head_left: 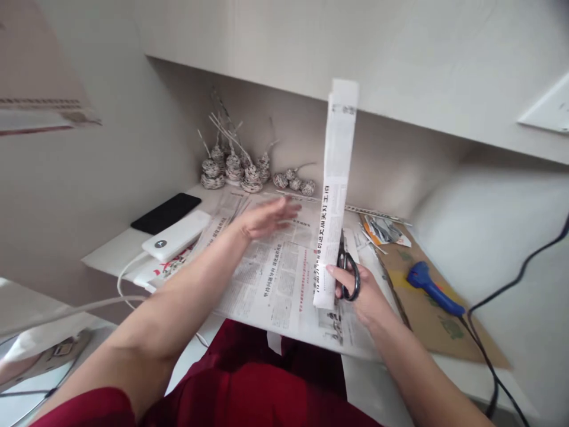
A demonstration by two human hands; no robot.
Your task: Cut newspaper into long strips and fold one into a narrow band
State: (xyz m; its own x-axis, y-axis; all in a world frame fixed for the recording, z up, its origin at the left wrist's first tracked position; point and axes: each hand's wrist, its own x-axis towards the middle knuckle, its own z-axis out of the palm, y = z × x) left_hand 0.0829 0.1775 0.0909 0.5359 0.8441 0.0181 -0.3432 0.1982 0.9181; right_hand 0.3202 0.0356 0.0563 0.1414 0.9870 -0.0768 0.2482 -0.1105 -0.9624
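My right hand [355, 284] is closed on a long folded newspaper strip [335, 178], pinched near its lower end and standing almost upright. Black-handled scissors [352, 276] hang on the same hand, with the blades mostly hidden behind the paper. Over the middle of the desk, my left hand [273, 216] has its fingers stretched out, slightly blurred, with nothing in them. Newspaper sheets [271, 284] lie flat beneath both hands.
Several gourd-shaped woven paper pieces [233, 166] stand at the back left. A black phone [166, 212] and a white power bank [178, 236] lie left. To the right, a blue glue gun [435, 289] rests on cardboard [422, 320], beside a dark cable [511, 287]. A shelf [311, 47] overhangs.
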